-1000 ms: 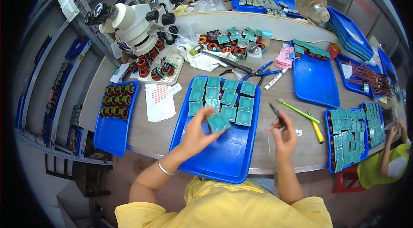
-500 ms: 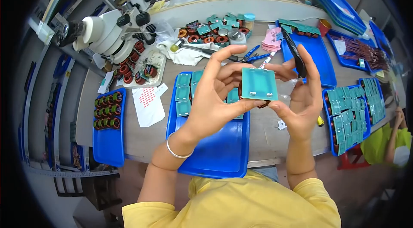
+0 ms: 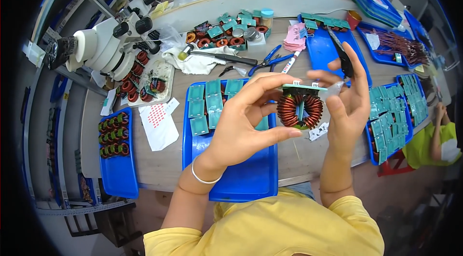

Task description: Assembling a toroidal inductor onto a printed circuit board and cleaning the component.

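Observation:
My left hand (image 3: 246, 121) grips a toroidal coil (image 3: 300, 111) wound with copper-coloured wire and capped by a green circuit board (image 3: 303, 87). The ring faces me, its board on top seen nearly edge-on, with small white pins standing up. Tucked in the fingers of my right hand (image 3: 349, 106) is a slim black tool (image 3: 340, 52); a clear plastic piece shows beside it. Some right fingers are blurred close behind the board, and I cannot tell whether they touch it. Beneath my left hand a blue tray (image 3: 243, 179) carries several similar board-topped coils (image 3: 213, 101).
Pliers with blue handles (image 3: 271, 60), a hammer (image 3: 222, 56) and a paint marker (image 3: 291, 62) lie beyond my hands. Blue trays of boards (image 3: 388, 125) and coils (image 3: 114, 135) flank me. A microscope (image 3: 103, 43) stands back left. At the right edge sits another person (image 3: 436, 142).
The coil has turned from showing its board's flat face to showing the wound ring. My right thumb has come off it, and my right hand has opened slightly away from the board.

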A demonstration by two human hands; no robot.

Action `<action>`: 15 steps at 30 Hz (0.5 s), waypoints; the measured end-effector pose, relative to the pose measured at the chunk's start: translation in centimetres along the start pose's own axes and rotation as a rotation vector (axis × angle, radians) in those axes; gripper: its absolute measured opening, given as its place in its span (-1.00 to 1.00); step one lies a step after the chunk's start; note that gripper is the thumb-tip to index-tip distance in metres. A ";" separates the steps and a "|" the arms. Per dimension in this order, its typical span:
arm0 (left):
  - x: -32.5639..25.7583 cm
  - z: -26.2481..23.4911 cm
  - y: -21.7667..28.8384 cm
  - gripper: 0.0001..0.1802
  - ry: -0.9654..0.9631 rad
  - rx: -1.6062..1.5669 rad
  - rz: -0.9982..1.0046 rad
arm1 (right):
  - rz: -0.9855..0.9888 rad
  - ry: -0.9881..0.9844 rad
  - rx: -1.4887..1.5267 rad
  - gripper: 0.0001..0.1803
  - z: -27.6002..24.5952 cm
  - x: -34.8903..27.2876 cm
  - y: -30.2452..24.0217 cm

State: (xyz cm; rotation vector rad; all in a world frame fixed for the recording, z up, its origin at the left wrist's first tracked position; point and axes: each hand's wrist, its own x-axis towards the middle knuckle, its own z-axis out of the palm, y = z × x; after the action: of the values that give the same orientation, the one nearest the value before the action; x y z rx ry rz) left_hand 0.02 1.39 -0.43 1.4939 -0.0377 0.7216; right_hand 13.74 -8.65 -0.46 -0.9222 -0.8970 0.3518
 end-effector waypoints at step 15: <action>0.1 -1.1 -0.4 -0.30 -0.035 -0.278 -0.012 | -0.242 -0.107 -0.256 0.12 0.4 -1.4 0.6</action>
State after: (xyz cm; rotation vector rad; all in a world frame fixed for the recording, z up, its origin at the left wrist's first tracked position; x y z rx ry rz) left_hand -0.16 2.51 -0.87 1.2392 -0.1499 0.6524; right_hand 12.67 -8.96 -1.56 -1.0226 -1.1585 0.0789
